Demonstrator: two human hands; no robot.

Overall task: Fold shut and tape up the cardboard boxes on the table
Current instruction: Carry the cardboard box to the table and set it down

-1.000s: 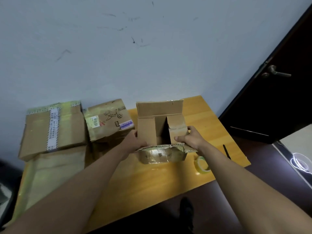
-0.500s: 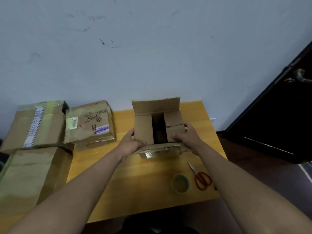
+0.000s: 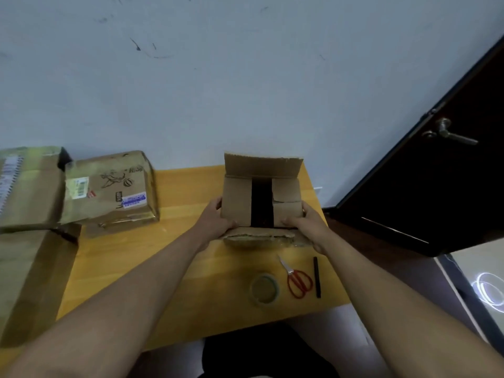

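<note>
- The open cardboard box (image 3: 261,203) sits right of centre in the frame, on the far part of the bench (image 3: 191,268), squarely between the 2 hands.
- Its 2 side flaps are folded in, with a dark gap running away from the camera between them; the far flap (image 3: 263,164) stands upright and the near flap (image 3: 259,234) lies turned out toward the camera.
- Left hand (image 3: 215,218) grips the box's left edge, thumb pressing on the left flap, fingers curled round the side.
- Right hand (image 3: 308,225) mirrors it on the right edge, thumb on the right flap, fingers wrapped round the corner.
- Both hands sit level with the near flap, so neither is nearer; that flap, its long axis running left to right, looks like the next one to come up and over.
- Tape roll (image 3: 264,290) and red scissors (image 3: 297,281) wait below the box in the frame, closer to the right hand, with a black pen (image 3: 317,276) just beside them.
- 3 closed boxes are stacked at the left of the frame; the printed box (image 3: 109,186) is the nearest.
</note>
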